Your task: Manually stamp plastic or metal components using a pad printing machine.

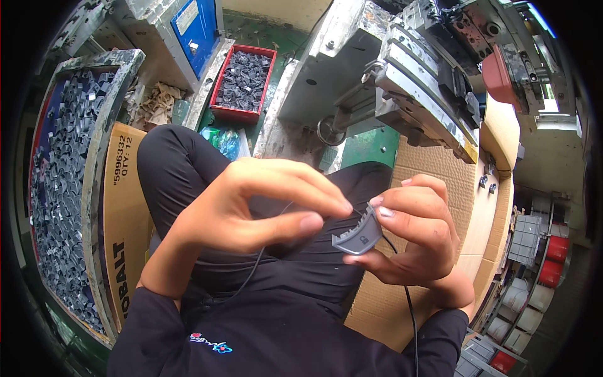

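A small curved grey plastic piece [359, 240] with a jagged, toothed edge and a small dark mark on its face is pinched between the thumb and fingers of my right hand [414, 229]. Its toothed side faces my left hand [251, 201], which hovers just left of it. The left thumb and index finger are apart, with nothing visible between them; the other left fingers are partly hidden. Both hands are above my lap. A thin black cable [409, 320] hangs below my right hand, and another dark cord runs below my left.
A frame-edged bin [135, 63] of many grey pieces stands at left, beside a cardboard box [122, 207]. A red tray [273, 69] of similar pieces sits ahead. Machinery [427, 75] stands at upper right, above open cardboard [433, 182]. Spools [553, 248] are at far right.
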Tool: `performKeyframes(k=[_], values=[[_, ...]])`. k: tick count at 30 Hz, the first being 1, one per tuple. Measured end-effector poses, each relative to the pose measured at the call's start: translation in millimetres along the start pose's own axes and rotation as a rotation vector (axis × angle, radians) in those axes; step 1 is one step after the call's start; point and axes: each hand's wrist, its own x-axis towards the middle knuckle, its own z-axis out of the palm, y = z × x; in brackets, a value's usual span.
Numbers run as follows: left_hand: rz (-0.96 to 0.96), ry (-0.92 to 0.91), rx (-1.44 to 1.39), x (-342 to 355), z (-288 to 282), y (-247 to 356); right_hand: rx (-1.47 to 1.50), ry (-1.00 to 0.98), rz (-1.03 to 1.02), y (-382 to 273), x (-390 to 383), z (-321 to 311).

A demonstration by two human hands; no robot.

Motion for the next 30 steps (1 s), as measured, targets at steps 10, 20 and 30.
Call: performKeyframes(k=[10, 20, 30], values=[[0.077, 0.012, -0.019, -0.2, 10.0, 2.0, 0.005, 0.024, -0.010, -3.0, -2.5, 1.6], [0.085, 0.010, -0.027, -0.5, 8.5, -1.9, 0.016, 0.026, 0.003, -4.9, -2.7, 4.2], [0.058, 0.000, -0.056, -0.2, 10.9, -1.5, 0.044, 0.023, 0.029, -6.8, -4.4, 3.6]])
